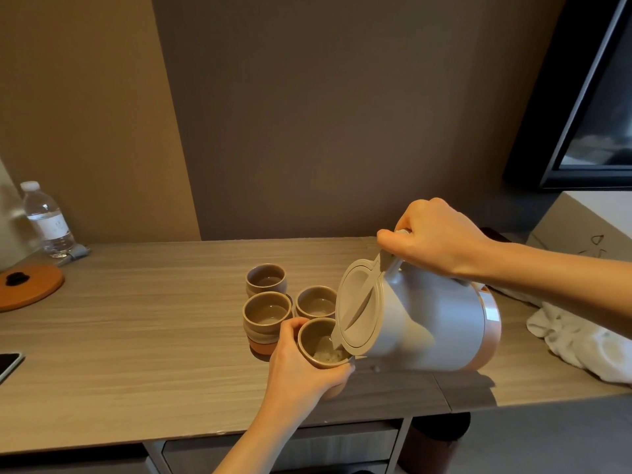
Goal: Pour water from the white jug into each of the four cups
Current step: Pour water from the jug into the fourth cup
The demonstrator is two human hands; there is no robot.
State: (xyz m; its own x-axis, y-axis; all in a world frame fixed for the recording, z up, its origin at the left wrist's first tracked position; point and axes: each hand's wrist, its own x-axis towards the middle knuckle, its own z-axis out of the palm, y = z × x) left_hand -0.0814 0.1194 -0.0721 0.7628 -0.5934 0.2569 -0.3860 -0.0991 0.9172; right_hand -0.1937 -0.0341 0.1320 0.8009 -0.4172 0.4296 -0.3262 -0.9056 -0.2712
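Observation:
The white jug [431,323] is tipped to the left, its lid facing me and its spout over the nearest cup [316,340]. My right hand [434,237] grips the jug's handle from above. My left hand [301,367] wraps around that nearest brown cup, and water is splashing inside it. Three more brown cups stand on the wooden table [136,336]: one at the back [266,278], one at the left [266,311] and one at the right [314,302]. Water seems to lie in their bottoms, though I cannot tell for sure.
A plastic water bottle [46,220] stands at the far left by the wall. An orange round lid [29,285] lies near it, and a phone [8,366] lies at the left edge. A white towel [581,340] is bunched at the right. A white box [588,224] sits behind it.

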